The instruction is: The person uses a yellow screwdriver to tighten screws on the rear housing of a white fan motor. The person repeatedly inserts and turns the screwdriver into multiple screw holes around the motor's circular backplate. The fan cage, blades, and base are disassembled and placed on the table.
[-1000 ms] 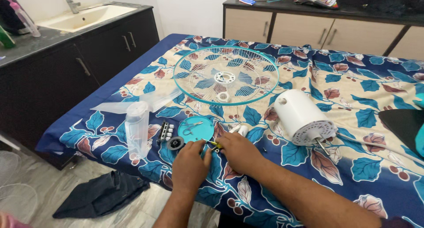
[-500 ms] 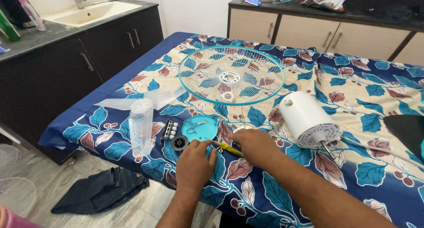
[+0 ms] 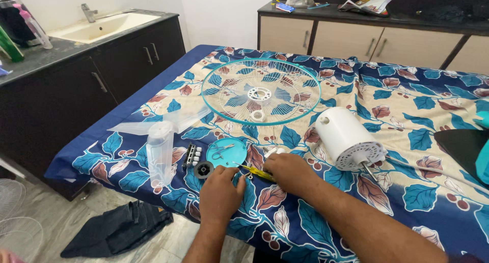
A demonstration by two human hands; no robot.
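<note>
Motor (image 3: 348, 139) beside right hand (image 3: 288, 172); grille (image 3: 260, 91) beyond; screwdriver (image 3: 257, 172) held.

Ahead of our hands, the teal cap (image 3: 226, 152), clear blade (image 3: 160, 141) and white motor (image 3: 349, 139) crowd the frame's middle; lower-right bedsheet (image 3: 433, 202) offers open passage.

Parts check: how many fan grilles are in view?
2. A teal-rimmed grille lies flat on the floral bedsheet, beyond both hands. A white grille sits on the floor at the lower left, cut off by the frame.
</note>
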